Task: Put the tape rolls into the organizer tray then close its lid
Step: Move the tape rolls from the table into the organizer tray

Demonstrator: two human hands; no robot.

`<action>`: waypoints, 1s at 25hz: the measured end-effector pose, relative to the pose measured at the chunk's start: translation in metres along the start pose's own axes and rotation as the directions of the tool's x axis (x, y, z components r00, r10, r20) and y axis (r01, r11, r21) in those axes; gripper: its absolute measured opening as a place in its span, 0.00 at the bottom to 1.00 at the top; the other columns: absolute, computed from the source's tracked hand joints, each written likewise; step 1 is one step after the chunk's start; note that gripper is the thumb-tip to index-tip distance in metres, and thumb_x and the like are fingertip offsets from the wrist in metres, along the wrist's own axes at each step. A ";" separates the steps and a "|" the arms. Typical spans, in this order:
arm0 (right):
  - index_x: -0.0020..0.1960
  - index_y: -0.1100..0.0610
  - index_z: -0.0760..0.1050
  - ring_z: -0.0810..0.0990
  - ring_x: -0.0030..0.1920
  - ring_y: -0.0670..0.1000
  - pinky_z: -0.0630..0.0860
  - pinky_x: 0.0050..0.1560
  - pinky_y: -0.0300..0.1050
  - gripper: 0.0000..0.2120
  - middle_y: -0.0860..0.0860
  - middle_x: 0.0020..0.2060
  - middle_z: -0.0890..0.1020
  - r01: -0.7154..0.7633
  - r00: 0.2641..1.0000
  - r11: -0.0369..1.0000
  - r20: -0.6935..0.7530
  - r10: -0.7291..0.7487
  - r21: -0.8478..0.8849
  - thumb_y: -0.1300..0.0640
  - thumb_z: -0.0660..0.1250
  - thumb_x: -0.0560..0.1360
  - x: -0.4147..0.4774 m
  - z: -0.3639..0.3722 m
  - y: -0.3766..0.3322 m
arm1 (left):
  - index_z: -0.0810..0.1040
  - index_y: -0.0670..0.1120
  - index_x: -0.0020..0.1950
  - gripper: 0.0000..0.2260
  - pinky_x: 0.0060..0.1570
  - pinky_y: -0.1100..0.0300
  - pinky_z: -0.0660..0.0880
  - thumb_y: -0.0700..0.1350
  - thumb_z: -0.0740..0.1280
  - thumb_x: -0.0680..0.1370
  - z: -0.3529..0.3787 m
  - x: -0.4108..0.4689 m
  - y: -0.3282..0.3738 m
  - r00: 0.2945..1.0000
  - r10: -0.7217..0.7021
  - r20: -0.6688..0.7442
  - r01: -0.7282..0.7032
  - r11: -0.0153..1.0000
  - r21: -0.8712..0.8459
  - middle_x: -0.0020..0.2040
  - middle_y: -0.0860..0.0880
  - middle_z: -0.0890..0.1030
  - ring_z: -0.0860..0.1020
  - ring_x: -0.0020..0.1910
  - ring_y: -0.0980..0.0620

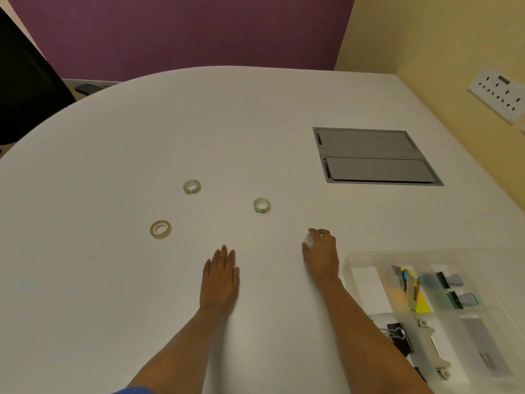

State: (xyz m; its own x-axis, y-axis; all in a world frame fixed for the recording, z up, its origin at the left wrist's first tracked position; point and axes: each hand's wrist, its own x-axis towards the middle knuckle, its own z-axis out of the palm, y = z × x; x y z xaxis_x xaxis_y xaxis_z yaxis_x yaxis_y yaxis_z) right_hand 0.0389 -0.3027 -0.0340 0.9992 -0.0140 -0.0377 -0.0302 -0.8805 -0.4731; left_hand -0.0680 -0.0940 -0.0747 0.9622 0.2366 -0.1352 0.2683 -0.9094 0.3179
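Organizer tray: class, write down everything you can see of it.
The organizer tray is translucent plastic with rounded corners, split by dividers into several compartments. It sits flat on the white table at the lower right, partly cut off by the frame. Black binder clips and other small stationery lie inside.

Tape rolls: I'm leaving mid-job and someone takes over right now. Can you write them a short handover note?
Right hand grips one tape roll, just left of the tray.
Left hand lies flat and open on the table.
Loose on the table: far roll, middle roll, near roll.
Done: no roll seen in the tray yet.
Left: all four rolls into the tray, then close it.
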 end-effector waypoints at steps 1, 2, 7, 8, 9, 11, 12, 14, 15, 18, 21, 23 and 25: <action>0.70 0.56 0.68 0.68 0.68 0.54 0.75 0.61 0.48 0.20 0.53 0.67 0.70 0.012 1.000 1.000 -0.015 -0.012 0.018 0.57 0.64 0.78 -0.001 -0.004 0.000 | 0.48 0.47 0.79 0.23 0.78 0.53 0.43 0.48 0.46 0.84 0.001 -0.002 0.003 1.000 0.000 0.007 0.000 1.000 -0.001 0.80 0.47 0.46 0.45 0.79 0.50; 0.70 0.56 0.69 0.68 0.68 0.54 0.75 0.60 0.48 0.20 0.53 0.67 0.71 0.027 0.999 0.999 -0.035 -0.026 0.040 0.57 0.65 0.78 -0.002 -0.009 0.001 | 0.47 0.47 0.79 0.23 0.78 0.53 0.43 0.49 0.46 0.84 0.001 -0.005 0.006 1.000 0.000 0.015 0.000 1.000 0.000 0.80 0.47 0.46 0.45 0.79 0.50; 0.69 0.58 0.70 0.70 0.66 0.54 0.75 0.60 0.44 0.21 0.55 0.66 0.72 0.078 0.986 0.975 -0.160 -0.045 0.206 0.59 0.67 0.77 -0.013 -0.038 0.012 | 0.47 0.47 0.79 0.23 0.78 0.52 0.43 0.49 0.46 0.84 0.006 -0.022 0.026 0.999 0.005 0.053 -0.006 1.000 0.011 0.80 0.47 0.45 0.45 0.79 0.50; 0.69 0.58 0.70 0.71 0.66 0.55 0.75 0.59 0.44 0.21 0.55 0.66 0.72 0.093 0.983 0.972 -0.177 -0.055 0.215 0.59 0.68 0.77 -0.016 -0.044 0.017 | 0.47 0.47 0.79 0.23 0.78 0.52 0.43 0.49 0.46 0.84 0.007 -0.026 0.031 0.998 0.004 0.056 -0.005 1.000 0.017 0.80 0.47 0.45 0.45 0.79 0.50; 0.69 0.58 0.70 0.71 0.66 0.55 0.75 0.59 0.45 0.21 0.56 0.65 0.72 0.110 0.980 0.971 -0.189 -0.069 0.215 0.60 0.68 0.76 -0.020 -0.050 0.022 | 0.47 0.47 0.79 0.23 0.78 0.52 0.44 0.49 0.46 0.84 0.009 -0.029 0.035 0.998 0.003 0.056 -0.004 1.000 0.024 0.80 0.47 0.45 0.45 0.79 0.50; 0.68 0.59 0.70 0.71 0.65 0.56 0.74 0.58 0.44 0.21 0.56 0.65 0.73 0.127 0.975 0.970 -0.207 -0.083 0.208 0.60 0.68 0.76 -0.027 -0.060 0.036 | 0.48 0.47 0.79 0.23 0.78 0.51 0.45 0.49 0.47 0.84 0.012 -0.035 0.045 0.998 0.005 0.056 -0.006 0.999 0.031 0.80 0.47 0.46 0.46 0.79 0.49; 0.68 0.59 0.70 0.71 0.65 0.56 0.73 0.58 0.43 0.21 0.56 0.65 0.73 0.127 0.973 0.970 -0.214 -0.081 0.207 0.61 0.68 0.76 -0.030 -0.065 0.043 | 0.48 0.47 0.79 0.23 0.78 0.51 0.45 0.49 0.47 0.84 0.013 -0.037 0.049 0.998 0.007 0.059 -0.009 0.999 0.030 0.80 0.47 0.46 0.46 0.79 0.49; 0.68 0.59 0.71 0.71 0.65 0.56 0.73 0.57 0.43 0.21 0.56 0.65 0.73 0.121 0.971 0.969 -0.230 -0.070 0.216 0.61 0.68 0.76 -0.037 -0.071 0.056 | 0.48 0.47 0.79 0.23 0.78 0.51 0.45 0.49 0.47 0.84 0.016 -0.043 0.056 0.998 0.014 0.066 -0.016 0.999 0.029 0.80 0.46 0.46 0.46 0.79 0.49; 0.68 0.59 0.71 0.71 0.65 0.56 0.73 0.58 0.43 0.21 0.57 0.64 0.73 0.114 0.969 0.968 -0.238 -0.059 0.223 0.61 0.68 0.76 -0.041 -0.074 0.063 | 0.48 0.47 0.79 0.23 0.78 0.51 0.45 0.49 0.47 0.84 0.018 -0.046 0.060 0.998 0.016 0.068 -0.018 0.999 0.030 0.80 0.46 0.46 0.46 0.79 0.49; 0.67 0.60 0.72 0.72 0.64 0.57 0.73 0.60 0.46 0.20 0.58 0.64 0.73 0.070 0.964 0.974 -0.266 -0.011 0.215 0.62 0.68 0.75 -0.052 -0.079 0.081 | 0.48 0.47 0.79 0.23 0.78 0.51 0.45 0.49 0.47 0.84 0.020 -0.052 0.065 0.997 0.014 0.073 -0.016 0.999 0.036 0.80 0.46 0.46 0.46 0.79 0.49; 0.67 0.61 0.72 0.73 0.64 0.58 0.74 0.59 0.47 0.20 0.58 0.64 0.73 0.010 0.969 0.983 -0.244 0.036 0.184 0.62 0.68 0.75 -0.059 -0.079 0.095 | 0.48 0.46 0.79 0.23 0.78 0.51 0.45 0.49 0.47 0.84 0.019 -0.054 0.067 0.996 0.007 0.089 -0.010 1.000 0.029 0.80 0.46 0.45 0.46 0.79 0.49; 0.67 0.61 0.71 0.73 0.63 0.58 0.75 0.58 0.48 0.21 0.58 0.64 0.72 -0.013 0.987 0.989 -0.155 0.036 0.149 0.62 0.68 0.75 -0.059 -0.077 0.101 | 0.48 0.46 0.79 0.23 0.78 0.51 0.46 0.49 0.47 0.84 0.018 -0.053 0.067 0.996 0.007 0.094 -0.011 0.999 0.033 0.80 0.46 0.46 0.46 0.79 0.49; 0.67 0.61 0.69 0.75 0.62 0.58 0.76 0.56 0.50 0.21 0.58 0.64 0.72 -0.028 0.999 0.995 -0.034 0.032 0.099 0.61 0.67 0.76 -0.057 -0.073 0.106 | 0.49 0.46 0.79 0.23 0.78 0.51 0.47 0.49 0.47 0.84 0.018 -0.053 0.066 0.996 0.012 0.088 -0.015 0.999 0.039 0.80 0.46 0.47 0.47 0.79 0.49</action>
State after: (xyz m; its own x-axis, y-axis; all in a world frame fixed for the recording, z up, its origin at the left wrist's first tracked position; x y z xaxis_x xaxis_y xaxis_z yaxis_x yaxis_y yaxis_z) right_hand -0.0197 -0.4295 -0.0179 0.9981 -0.0579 -0.0226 -0.0607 -0.8288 -0.5563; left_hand -0.1019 -0.1730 -0.0631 0.9572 0.1948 -0.2140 0.2517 -0.9253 0.2835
